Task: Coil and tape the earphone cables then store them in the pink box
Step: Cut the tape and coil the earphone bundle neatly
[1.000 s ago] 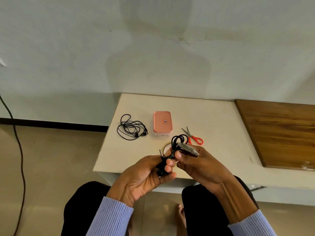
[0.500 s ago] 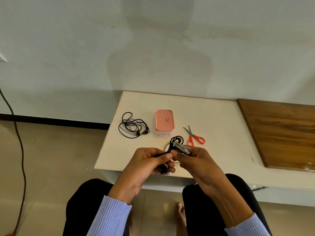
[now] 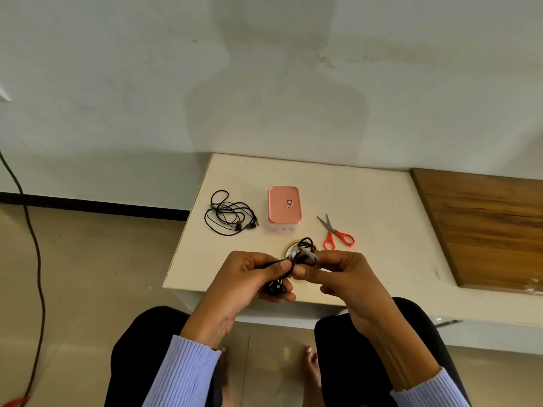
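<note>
**Both hands on coiled earphone, near table edge**

While the person sat facing the white table (image 3: 367, 207), both hands worked one black earphone bundle (image 3: 305, 251) just above the table's near edge. Left hand (image 3: 249, 280) had fingers curled round the lower part of the bundle, thumb pressed on the cable, earbuds (image 3: 274, 289) poking out under the thumb. Right hand (image 3: 340, 277) pinched the coil's upper part, thumb and forefinger closed on it where a strip of clear tape (image 3: 302, 254) looked wrapped over the loops; how far round the tape went could not be told. Tape roll (image 3: 289, 249) lay on the table just behind the hands, mostly hidden by the bundle.

Pink box (image 3: 284, 207) taken as landmark: lid on, sat mid-table, beyond the hands. Loose second earphone (image 3: 229, 214), uncoiled, lay just left of the pink box, not touching it. Red-handled scissors (image 3: 336, 232) lay right of the box and slightly nearer, blades pointing away from the person, apart from the box. Held bundle was nearer than the box, roughly in line with its right side. Wooden board (image 3: 484, 227) was well right of the box. Lilac sleeves (image 3: 182, 374) and dark trousers showed below. Dark cord (image 3: 32, 245) ran on the floor far left of the box.
</note>
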Tool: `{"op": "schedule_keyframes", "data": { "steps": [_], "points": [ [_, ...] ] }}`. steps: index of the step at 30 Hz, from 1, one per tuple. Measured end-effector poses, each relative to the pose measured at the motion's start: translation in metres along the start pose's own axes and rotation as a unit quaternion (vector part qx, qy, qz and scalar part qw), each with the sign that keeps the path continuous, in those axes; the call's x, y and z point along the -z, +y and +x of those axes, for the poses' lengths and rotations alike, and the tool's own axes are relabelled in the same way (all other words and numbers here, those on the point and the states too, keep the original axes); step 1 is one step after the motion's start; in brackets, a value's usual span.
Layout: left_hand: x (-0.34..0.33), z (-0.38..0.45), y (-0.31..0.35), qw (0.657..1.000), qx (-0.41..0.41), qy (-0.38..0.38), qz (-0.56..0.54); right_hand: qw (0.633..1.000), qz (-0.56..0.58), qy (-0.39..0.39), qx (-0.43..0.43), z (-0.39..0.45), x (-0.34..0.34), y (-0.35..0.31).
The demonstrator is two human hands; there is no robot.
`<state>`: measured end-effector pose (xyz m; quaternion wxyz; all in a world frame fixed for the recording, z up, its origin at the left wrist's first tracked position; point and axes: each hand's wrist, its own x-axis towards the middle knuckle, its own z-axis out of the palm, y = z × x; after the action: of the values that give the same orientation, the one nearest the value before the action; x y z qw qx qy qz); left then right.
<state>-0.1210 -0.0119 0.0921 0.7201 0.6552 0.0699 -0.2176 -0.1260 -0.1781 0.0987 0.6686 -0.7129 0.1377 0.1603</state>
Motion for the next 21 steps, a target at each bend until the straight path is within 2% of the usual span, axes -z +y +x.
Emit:
{"op": "schedule_keyframes", "data": {
  "steps": [3,6,15,19,21],
  "points": [
    [-0.007,0.002,-0.002,0.998,-0.035,0.057,0.001,0.997,0.039,0.038,-0.046,0.004,0.000,0.002],
    [-0.011,0.002,-0.002,0.997,-0.037,0.062,-0.014,0.996,0.074,0.016,-0.057,0.007,0.002,0.004],
    [-0.008,0.000,0.002,0.987,0.090,-0.072,-0.110,0.977,0.129,-0.166,-0.031,0.012,0.012,0.011],
    [-0.009,0.002,0.003,0.971,0.126,-0.139,-0.150,0.977,0.132,-0.167,-0.005,0.012,0.010,0.013],
    [-0.011,0.003,0.001,0.974,0.133,-0.143,-0.113,0.980,0.125,-0.151,-0.004,0.013,0.008,0.014]
  ]
}}
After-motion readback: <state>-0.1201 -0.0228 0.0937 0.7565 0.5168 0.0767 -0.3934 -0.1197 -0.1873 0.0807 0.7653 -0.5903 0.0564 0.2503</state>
